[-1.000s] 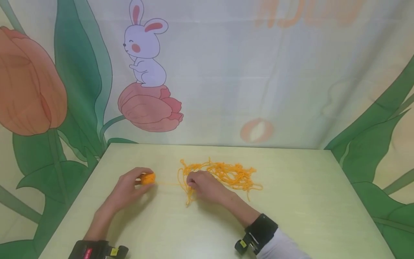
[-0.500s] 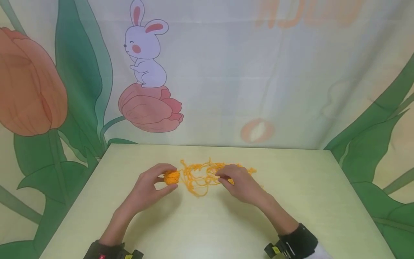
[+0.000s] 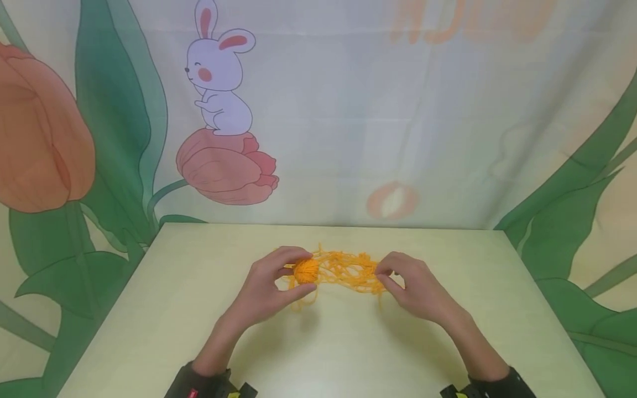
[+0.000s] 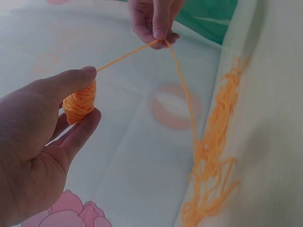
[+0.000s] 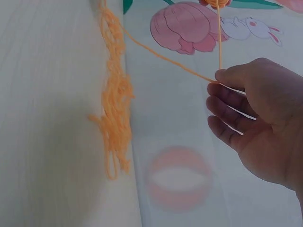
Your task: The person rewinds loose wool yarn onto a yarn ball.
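Observation:
In the head view my left hand [image 3: 266, 287] grips a small wound ball of orange yarn [image 3: 306, 271] between thumb and fingers, above the table. My right hand [image 3: 418, 284] pinches the yarn strand [image 5: 175, 61] between thumb and forefinger, as the right wrist view shows. From the ball the strand runs taut to that pinch, then slants down to a loose heap of orange yarn [image 3: 348, 270] on the table. The left wrist view shows the ball [image 4: 79, 103] in the left fingers and the heap [image 4: 215, 142] below, apart from both hands.
The pale table [image 3: 348, 348] has its far edge just behind the yarn heap. A hanging cloth [image 3: 323, 138] printed with a rabbit and tulips stands behind it. Dark bands with small cameras sit on both wrists.
My left hand has moved right with the ball, now in front of the heap's left part. The right hand has moved right too, from the heap's left end to its right end.

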Tool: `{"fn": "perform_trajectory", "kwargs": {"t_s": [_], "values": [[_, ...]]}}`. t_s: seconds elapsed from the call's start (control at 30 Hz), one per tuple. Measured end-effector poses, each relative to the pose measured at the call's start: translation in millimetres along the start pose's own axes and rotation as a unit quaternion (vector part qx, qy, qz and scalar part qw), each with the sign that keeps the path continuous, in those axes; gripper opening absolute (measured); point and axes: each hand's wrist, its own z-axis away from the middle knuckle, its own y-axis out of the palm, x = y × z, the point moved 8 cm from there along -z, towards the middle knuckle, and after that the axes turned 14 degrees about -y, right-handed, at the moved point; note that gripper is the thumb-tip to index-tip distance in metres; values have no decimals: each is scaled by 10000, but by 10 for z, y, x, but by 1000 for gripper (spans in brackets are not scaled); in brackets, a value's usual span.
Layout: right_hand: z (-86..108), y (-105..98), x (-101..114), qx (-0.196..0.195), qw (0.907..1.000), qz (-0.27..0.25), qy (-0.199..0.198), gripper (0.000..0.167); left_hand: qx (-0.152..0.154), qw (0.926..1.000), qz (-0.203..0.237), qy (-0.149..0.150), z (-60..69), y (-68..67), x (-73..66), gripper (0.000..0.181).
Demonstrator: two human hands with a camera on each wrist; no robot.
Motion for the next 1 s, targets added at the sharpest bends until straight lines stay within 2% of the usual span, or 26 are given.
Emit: {"fn": "perform_trajectory", "kwargs": {"t_s": [0.17, 0.3, 0.5, 0.63, 0.7, 0.8, 0.93, 1.0], "values": [[63, -87, -9, 177, 9997, -143, -24, 19, 47, 9993, 358, 74, -50, 132, -88, 55], [28, -61, 30, 245, 9990, -353, -76, 18, 84, 9981, 582, 178, -58, 200, -178, 54], [-106, -20, 131, 159, 9973, -716, -26, 21, 85, 9964, 743, 396, -86, 223, -313, 54], [-233, 5, 253, 19, 9924, -1232, 42, 21, -5, 9970, 574, 521, -84, 200, -386, 55], [-297, 19, 316, -82, 9865, -1632, 94, 21, -107, 9967, 433, 672, -76, 179, -428, 56], [-374, 44, 390, -216, 9726, -2306, 213, 20, -287, 9955, 261, 866, -68, 143, -479, 59], [-450, 85, 455, -304, 9482, -3141, 353, 19, -386, 9948, 344, 878, -77, 110, -492, 62], [-477, 103, 477, -290, 9410, -3350, 379, 18, -391, 9951, 403, 812, -85, 99, -488, 63]]}}
